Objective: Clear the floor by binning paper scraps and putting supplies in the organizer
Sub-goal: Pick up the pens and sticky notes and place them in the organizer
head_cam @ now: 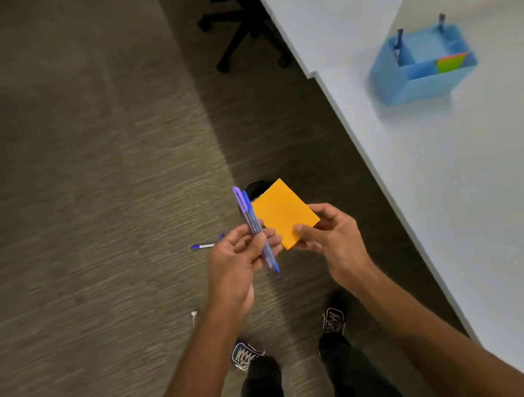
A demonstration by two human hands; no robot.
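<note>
My left hand (240,257) grips two blue pens (255,229) side by side, caps pointing up and away. My right hand (328,237) pinches an orange pad of sticky notes (281,212) by its near corner, right beside the pens. Both hands are held above the carpet in front of me. A blue organizer (422,81) stands on the white desk (487,183) at the upper right, with two pens upright in it and green and orange notes in its front compartment. A dark bin (257,188) shows partly behind the pad. Another blue pen (205,245) lies on the carpet left of my left hand.
A small white object (194,315) lies on the carpet near my left forearm. A black office chair base (244,32) stands by the desk at the top. My two shoes (247,353) are on the carpet below. The desk edge runs diagonally along the right.
</note>
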